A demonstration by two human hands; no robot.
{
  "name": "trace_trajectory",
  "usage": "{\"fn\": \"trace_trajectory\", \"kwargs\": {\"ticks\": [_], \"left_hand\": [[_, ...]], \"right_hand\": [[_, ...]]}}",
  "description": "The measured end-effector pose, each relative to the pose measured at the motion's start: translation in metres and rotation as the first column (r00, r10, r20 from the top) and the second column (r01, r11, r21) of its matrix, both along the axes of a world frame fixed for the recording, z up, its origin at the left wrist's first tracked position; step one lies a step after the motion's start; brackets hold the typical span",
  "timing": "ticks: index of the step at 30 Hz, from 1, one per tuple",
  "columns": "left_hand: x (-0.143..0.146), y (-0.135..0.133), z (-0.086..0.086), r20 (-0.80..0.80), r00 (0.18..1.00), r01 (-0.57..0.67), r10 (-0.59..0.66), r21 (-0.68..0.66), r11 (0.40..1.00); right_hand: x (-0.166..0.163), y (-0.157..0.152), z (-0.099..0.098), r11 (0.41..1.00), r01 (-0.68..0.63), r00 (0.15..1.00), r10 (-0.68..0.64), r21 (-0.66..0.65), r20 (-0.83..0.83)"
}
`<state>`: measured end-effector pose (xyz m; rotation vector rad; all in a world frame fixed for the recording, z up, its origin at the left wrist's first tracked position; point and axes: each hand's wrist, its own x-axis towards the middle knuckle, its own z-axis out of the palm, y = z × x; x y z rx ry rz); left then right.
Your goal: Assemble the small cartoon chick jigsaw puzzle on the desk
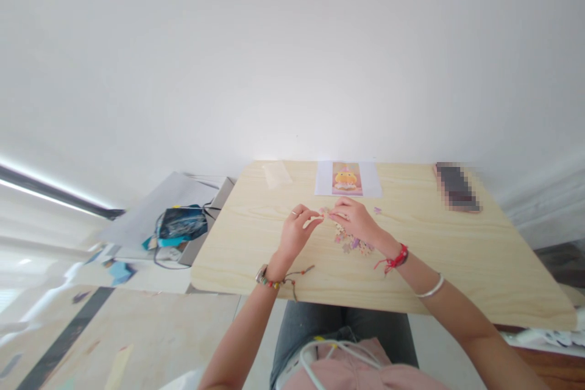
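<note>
My left hand (299, 230) and my right hand (356, 220) meet above the middle of the table. The left thumb and index finger pinch a small jigsaw piece, and the right fingertips pinch at its other side. Small pale pink pieces (324, 211) show between the fingertips; whether they are joined is too small to tell. Below my right hand lies a loose pile of jigsaw pieces (351, 246), pink, cream and purple, partly covered by that hand. A single purple piece (377, 210) lies apart to the right.
A white sheet with a printed yellow figure (347, 179) lies against the wall. A clear plastic bag (277, 174) is left of it. A phone (457, 187), blurred out, lies far right. Left of the wooden table (457, 256), a dark blue packet (183, 223) and cables sit lower.
</note>
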<state>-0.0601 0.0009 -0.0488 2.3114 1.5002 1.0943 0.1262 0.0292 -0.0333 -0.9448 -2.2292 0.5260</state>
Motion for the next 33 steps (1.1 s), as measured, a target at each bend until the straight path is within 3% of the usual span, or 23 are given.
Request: {"fn": "trace_trajectory", "kwargs": {"ticks": [11,19,26,33], "left_hand": [[0.000,0.019,-0.006,-0.139,0.990,-0.024,0.012,-0.087,0.996],[0.005,0.043,-0.021,-0.341,0.940,-0.107,0.026,-0.221,0.969],[0.003,0.042,-0.025,-0.341,0.939,-0.146,0.050,-0.264,0.953],[0.009,0.026,-0.026,-0.296,0.954,-0.130,0.052,-0.251,0.959]], "right_hand": [[-0.002,0.025,-0.015,1.000,-0.004,0.999,0.005,-0.019,0.049],[-0.013,0.050,-0.034,1.000,0.019,0.944,-0.020,0.006,0.330],[-0.011,0.047,-0.031,1.000,0.030,0.918,-0.029,0.005,0.395],[0.003,0.033,-0.024,0.990,0.082,0.878,-0.016,-0.118,0.478]]}}
